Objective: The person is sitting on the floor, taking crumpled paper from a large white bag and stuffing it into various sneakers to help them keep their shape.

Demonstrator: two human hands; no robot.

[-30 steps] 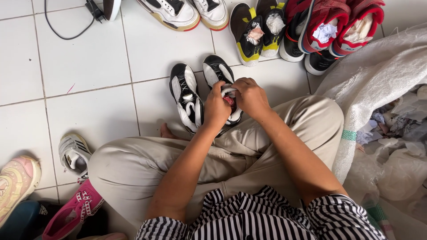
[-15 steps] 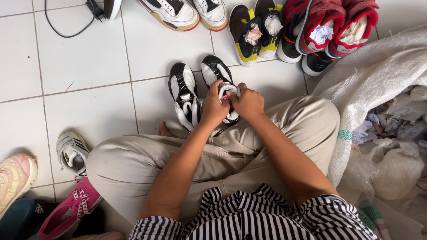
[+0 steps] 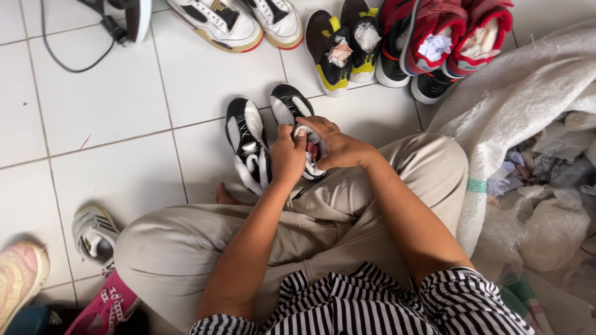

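Step in hand, as judged: stuffing the right black-and-white shoe [image 3: 297, 118]. Left hand [image 3: 287, 158] and right hand [image 3: 335, 146] clamped together on its opening; twin shoe [image 3: 247, 142] just left. Next calls for firm pressing inward.

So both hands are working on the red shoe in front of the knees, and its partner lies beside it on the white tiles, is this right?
Not quite: the shoe is black and white, not red. In the head view the left hand and right hand are on a black-and-white shoe, and its partner lies beside it on the white tiles. The red shoes stand farther away.
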